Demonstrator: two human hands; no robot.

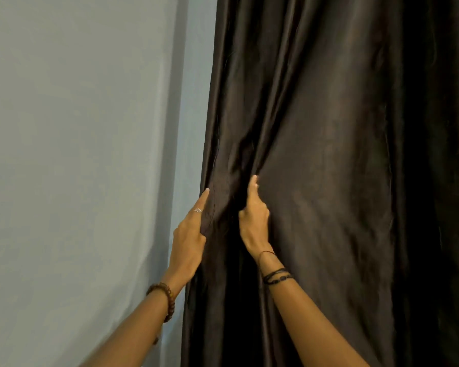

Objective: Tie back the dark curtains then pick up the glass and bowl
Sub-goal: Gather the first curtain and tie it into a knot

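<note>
Dark curtain [329, 154] satiny, pleated; left hand [190, 234], right hand [253, 215] gripping folds

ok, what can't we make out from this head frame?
- Glass and bowl: not in the head view at all.
- Tie-back or hook: none visible; the curtain covers that side.
- Right hand fingers: buried in a fold, so the grip is only partly seen.
- Left hand: on the curtain's edge, its other fingers hidden behind it.
- Curtain top and hem: cut off by the frame edges.
</note>
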